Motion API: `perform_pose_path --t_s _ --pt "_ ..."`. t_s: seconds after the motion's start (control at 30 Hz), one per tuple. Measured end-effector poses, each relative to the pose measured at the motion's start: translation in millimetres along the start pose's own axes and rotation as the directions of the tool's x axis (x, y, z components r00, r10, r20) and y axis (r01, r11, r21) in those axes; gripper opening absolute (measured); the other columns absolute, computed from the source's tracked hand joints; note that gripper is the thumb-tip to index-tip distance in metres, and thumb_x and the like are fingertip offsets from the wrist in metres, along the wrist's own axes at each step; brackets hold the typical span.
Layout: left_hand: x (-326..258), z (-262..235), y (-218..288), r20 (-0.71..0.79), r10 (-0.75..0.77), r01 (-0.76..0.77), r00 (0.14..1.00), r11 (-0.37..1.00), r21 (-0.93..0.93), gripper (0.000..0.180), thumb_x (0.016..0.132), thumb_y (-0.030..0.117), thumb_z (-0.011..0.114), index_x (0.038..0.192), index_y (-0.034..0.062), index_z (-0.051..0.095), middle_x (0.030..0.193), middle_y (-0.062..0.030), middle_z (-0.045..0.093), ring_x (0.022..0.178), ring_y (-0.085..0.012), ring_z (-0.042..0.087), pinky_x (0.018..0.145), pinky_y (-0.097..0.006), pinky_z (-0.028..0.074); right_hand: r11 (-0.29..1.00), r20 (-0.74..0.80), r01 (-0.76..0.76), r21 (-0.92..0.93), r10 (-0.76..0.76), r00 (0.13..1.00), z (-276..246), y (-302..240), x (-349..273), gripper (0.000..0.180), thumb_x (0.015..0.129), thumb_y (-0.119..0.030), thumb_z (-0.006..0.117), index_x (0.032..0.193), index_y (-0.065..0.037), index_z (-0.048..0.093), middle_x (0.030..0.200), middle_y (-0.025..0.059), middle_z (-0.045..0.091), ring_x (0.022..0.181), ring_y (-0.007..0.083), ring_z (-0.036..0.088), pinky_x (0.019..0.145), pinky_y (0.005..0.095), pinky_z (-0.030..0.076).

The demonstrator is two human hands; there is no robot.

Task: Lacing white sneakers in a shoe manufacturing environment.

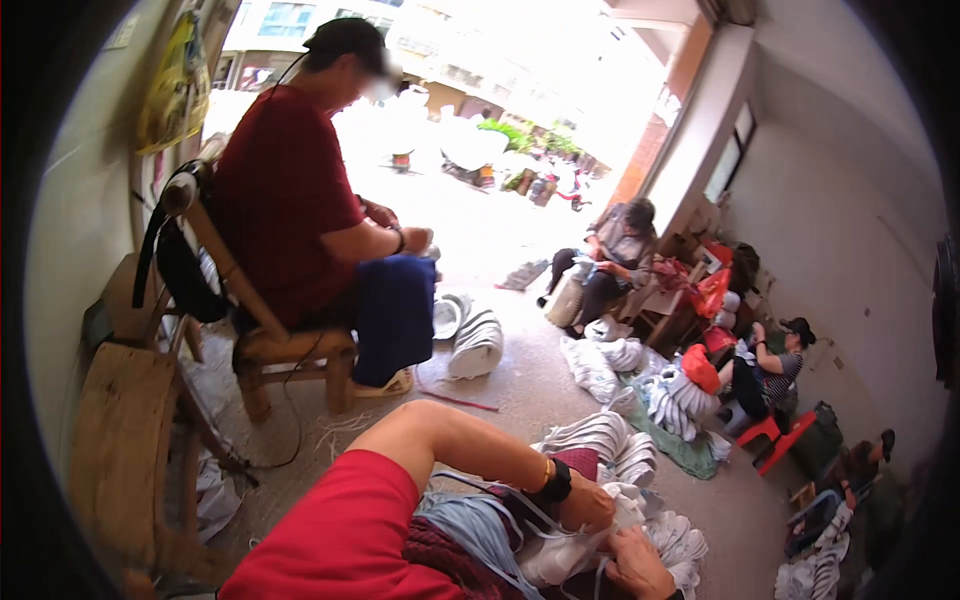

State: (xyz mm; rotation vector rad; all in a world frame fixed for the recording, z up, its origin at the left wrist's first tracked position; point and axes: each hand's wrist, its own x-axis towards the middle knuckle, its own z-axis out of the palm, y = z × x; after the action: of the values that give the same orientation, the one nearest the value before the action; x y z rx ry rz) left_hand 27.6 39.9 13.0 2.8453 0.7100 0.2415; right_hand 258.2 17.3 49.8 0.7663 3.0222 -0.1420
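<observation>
White workpiece (628, 505), partly hidden by the left hand (588, 508).

- The gap between the left hand (588, 508) and the right hand (642, 563) is partly filled by a white piece (628, 505).
- Beyond them, the way is blocked by stacked pale pieces (600, 437).
- The right side is hemmed in by a white bundle (685, 545); past it, passage is offered over the floor (742, 520).

No lettering, label, brand, number or sign can be read here; any markings on the yellow plastic bag (175, 90) hanging at the left are too blurred to make out.
</observation>
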Motion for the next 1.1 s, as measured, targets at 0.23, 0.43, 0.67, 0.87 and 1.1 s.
perform_pose_path --t_s 0.23,0.43,0.67,0.87,1.1 --pt "30 -3 -34 0.086 0.089 -0.093 0.992 0.995 0.048 0.011 0.065 0.009 0.072 0.077 0.0067 0.074 0.078 -0.0121 0.069 0.082 -0.0298 0.067 0.072 -0.043 0.051 0.995 0.051 0.053 0.084 -0.057 0.997 4 26 8 0.033 0.081 -0.016 0.072 0.11 -0.004 0.061 0.106 0.0211 0.063 0.101 0.0404 0.059 0.089 0.0475 0.049" --pt "14 -7 -27 0.039 0.115 -0.113 0.993 0.993 -0.031 0.018 0.069 0.014 0.08 0.081 0.0037 0.07 0.085 -0.0162 0.066 0.085 -0.0337 0.065 0.076 -0.044 0.051 0.996 -0.106 0.076 0.054 -0.07 0.992 13 36 7 0.023 0.08 -0.018 0.071 0.099 -0.006 0.067 0.096 0.0173 0.064 0.095 0.0372 0.061 0.083 0.0461 0.05" --pt "-13 1 -10 -0.137 0.006 -0.019 0.991 0.995 -0.094 0.016 0.072 0.001 0.06 0.086 0.0039 0.068 0.095 -0.0163 0.059 0.084 -0.0363 0.06 0.072 -0.045 0.049 0.997 -0.141 -0.054 0.059 0.062 0.988 14 37 7 0.019 0.077 -0.016 0.071 0.093 -0.006 0.07 0.094 0.0148 0.065 0.096 0.0354 0.061 0.086 0.0445 0.049" --pt "21 -10 -29 0.27 -0.015 0.013 0.963 1.0 0.009 0.025 0.079 0.006 0.058 0.101 0.0033 0.07 0.1 -0.013 0.067 0.091 -0.0305 0.066 0.084 -0.04 0.053 0.919 0.105 0.062 0.39 -0.111 0.988 6 69 8 0.037 0.071 -0.007 0.056 0.104 -0.004 0.071 0.1 0.0173 0.068 0.103 0.0372 0.061 0.094 0.041 0.048" --pt "52 -27 -16 0.323 -0.206 0.233 0.924 0.971 -0.049 0.034 0.081 0.028 0.069 0.099 -0.0009 0.073 0.098 -0.0156 0.072 0.086 -0.0211 0.07 0.074 -0.034 0.055 0.926 0.146 -0.374 -0.051 0.377 0.915 13 31 27 0.031 0.073 -0.026 0.063 0.09 -0.004 0.075 0.084 0.0212 0.071 0.083 0.0372 0.07 0.079 0.0453 0.055"
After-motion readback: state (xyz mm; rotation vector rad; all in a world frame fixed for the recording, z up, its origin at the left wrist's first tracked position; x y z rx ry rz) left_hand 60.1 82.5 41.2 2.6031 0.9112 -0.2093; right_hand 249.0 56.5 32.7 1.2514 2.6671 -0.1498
